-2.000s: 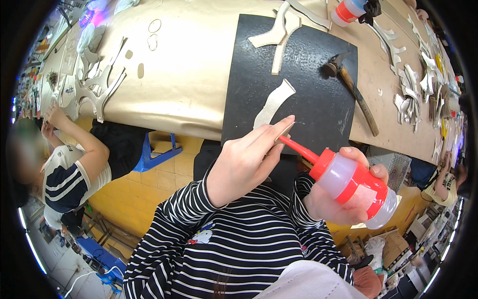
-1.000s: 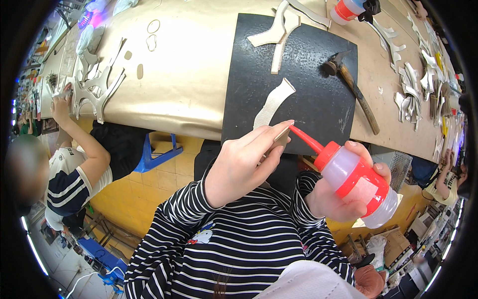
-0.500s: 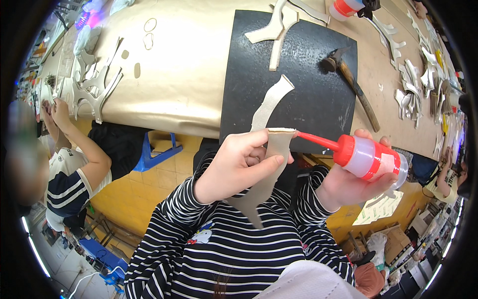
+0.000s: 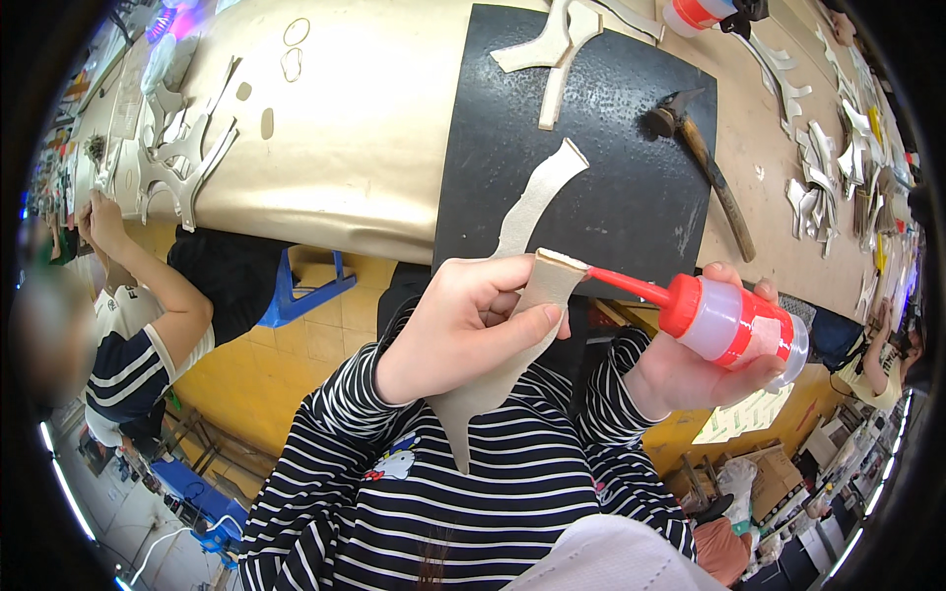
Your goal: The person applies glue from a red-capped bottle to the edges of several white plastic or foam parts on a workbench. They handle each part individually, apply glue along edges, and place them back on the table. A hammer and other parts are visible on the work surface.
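Observation:
My left hand [image 4: 463, 330] is closed, pinching a pale grey-beige leather-like cut piece [image 4: 483, 389] between thumb and fingers. Its narrow end points up, and its wider forked part hangs over my striped top. In my right hand [image 4: 680, 374] lies a translucent squeeze bottle [image 4: 719, 320] with a red cap and label, tilted so its long red nozzle points left. The nozzle tip meets the right corner of the piece's top edge. A curved pale strip [image 4: 537, 197] shows beyond my left hand over the black mat [image 4: 631, 187]; I cannot tell whether it joins the held piece.
A wooden-handled hammer [image 4: 714, 182] rests on the mat's right side. More cut pieces [image 4: 557, 59] lie at its far edge, with heaps [image 4: 818, 182] to the right and others [image 4: 182, 172] to the left. Another red-labelled bottle [image 4: 690, 15] stands far back. A person [image 4: 148, 335] works at left.
The held piece has turned, its top edge now sloping down to the right and its lower end swung left. The nozzle tip stays at that edge's right corner.

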### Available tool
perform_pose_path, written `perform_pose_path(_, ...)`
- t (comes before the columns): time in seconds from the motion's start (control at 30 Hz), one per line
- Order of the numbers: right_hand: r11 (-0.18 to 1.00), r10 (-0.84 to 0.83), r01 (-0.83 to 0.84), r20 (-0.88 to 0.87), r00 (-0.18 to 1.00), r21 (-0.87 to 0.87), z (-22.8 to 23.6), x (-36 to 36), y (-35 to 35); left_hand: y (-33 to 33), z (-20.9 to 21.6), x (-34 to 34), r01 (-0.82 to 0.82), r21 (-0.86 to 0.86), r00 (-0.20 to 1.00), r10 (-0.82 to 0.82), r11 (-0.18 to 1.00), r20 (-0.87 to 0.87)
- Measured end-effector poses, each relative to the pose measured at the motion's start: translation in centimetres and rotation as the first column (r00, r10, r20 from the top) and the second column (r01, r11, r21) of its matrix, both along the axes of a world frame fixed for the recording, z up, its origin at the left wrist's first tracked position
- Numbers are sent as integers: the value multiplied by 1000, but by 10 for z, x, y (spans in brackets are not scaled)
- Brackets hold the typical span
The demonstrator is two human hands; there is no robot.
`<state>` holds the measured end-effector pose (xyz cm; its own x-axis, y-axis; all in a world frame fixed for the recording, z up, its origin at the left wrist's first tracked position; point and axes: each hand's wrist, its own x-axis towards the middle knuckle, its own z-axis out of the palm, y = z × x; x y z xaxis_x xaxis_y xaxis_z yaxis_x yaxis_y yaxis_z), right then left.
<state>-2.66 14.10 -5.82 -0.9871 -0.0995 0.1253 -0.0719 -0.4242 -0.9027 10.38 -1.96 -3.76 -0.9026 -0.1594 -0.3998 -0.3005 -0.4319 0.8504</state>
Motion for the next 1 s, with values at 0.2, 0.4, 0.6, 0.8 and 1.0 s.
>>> perform_pose_path(0.2, 1000, 8, -8, -32, 999, -9, -3, 0, 0, 0, 0, 0, -3, -2, 1000, 3, 1000, -26)
perform_pose_path(0.4, 1000, 6, -6, -37, 999, 19, -3, 1, 0, 0, 1, -1, -4, -43, 1000, 3, 999, -26)
perform_pose_path(0.6, 997, -78, 79, -47, 996, 25, -4, 3, -3, 1, 1, 0, -2, -81, 999, -1, 997, -39)
perform_pose_path(0.8, 997, 51, -55, -83, 995, -47, -3, 3, -2, 1, -1, 0, 19, -92, 999, -24, 996, -49)
perform_pose_path(1.0, 980, 8, -34, -130, 991, -198, -7, 4, -7, 4, -3, -1, 9, -53, 999, -11, 999, -46)
